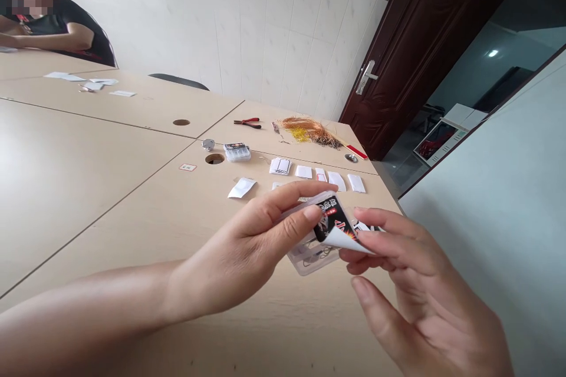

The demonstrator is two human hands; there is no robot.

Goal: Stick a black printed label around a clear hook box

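Note:
My left hand (260, 241) grips a clear plastic case (305, 262) above the table, thumb on top and index finger along the far edge. Small metal hooks show inside the case. A black label (333, 218) with white and red print lies on the case, its near corner curled up to show the white back. My right hand (415, 283) is at the case's right side, fingers apart, with the fingertips beside the label's curled corner. The thumb stands away from the other fingers. Whether the fingertips touch the label is hard to tell.
Beyond my hands on the table (110, 188) are white paper pieces (242, 188), another clear case (237, 152), red-handled pliers (247, 123), a round tin (207, 144) and a bundle of copper-coloured strands (305, 128). A person (66, 29) sits at the far left. A dark door stands at the right.

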